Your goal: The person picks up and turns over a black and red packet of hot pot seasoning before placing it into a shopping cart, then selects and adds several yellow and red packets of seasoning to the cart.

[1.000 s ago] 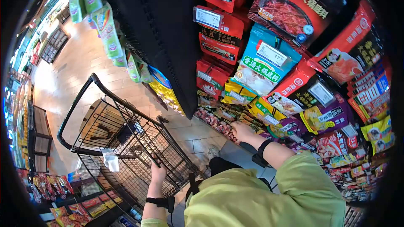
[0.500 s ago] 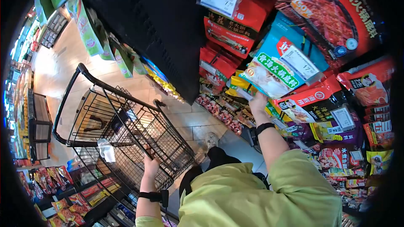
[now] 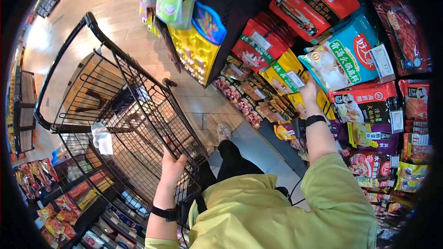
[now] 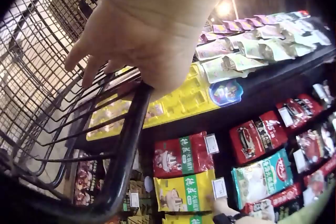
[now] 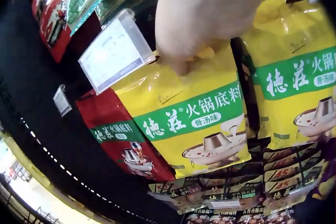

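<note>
My left hand (image 3: 172, 166) grips the side rim of a black wire shopping cart (image 3: 121, 48). In the left wrist view its fingers (image 4: 90, 70) hang over the rim. My right hand (image 3: 310, 93) is at the hanging packets on the right. In the right wrist view its fingers pinch the top edge of a yellow hotpot soup base packet (image 5: 194, 124) with a green band. The fingertips are partly hidden behind the hand. A price tag (image 5: 115, 50) sticks out beside it. Another yellow packet (image 5: 294, 77) hangs alongside, and a red packet (image 5: 123, 134) hangs on the other side.
Above the right hand hangs a teal soup base bag (image 3: 344, 57). A yellow display strip (image 3: 193, 50) and green pouches (image 3: 173, 0) hang on the dark shelf end between cart and rack. A cardboard-coloured panel (image 3: 90, 90) and a white bag (image 3: 102, 138) are at the cart.
My right hand has moved up from the lower packets to the yellow ones and now pinches one. The view has turned toward the rack, while my left hand stays on the cart.
</note>
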